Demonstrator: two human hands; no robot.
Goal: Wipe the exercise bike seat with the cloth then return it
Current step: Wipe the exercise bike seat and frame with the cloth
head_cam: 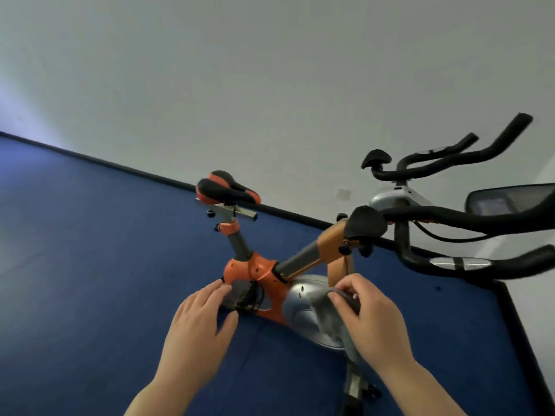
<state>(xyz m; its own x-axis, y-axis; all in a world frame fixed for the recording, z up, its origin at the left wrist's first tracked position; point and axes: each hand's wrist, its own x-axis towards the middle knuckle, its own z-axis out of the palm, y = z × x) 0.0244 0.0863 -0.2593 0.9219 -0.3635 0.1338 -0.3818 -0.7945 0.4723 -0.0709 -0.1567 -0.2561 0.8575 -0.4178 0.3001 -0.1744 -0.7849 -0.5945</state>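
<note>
Presently: right hand (365,318) gripping crumpled grey cloth (336,319); left hand (199,321) spread wide, empty; black-and-orange padded bike seat (226,187) well apart.

No lettering, brand mark, number or sign can be read anywhere on the exercise bike (270,274). The console screen (495,205), to the right of the bike's handlebars (450,219), shows only a blurred pale patch, too indistinct to make out any digits.
</note>
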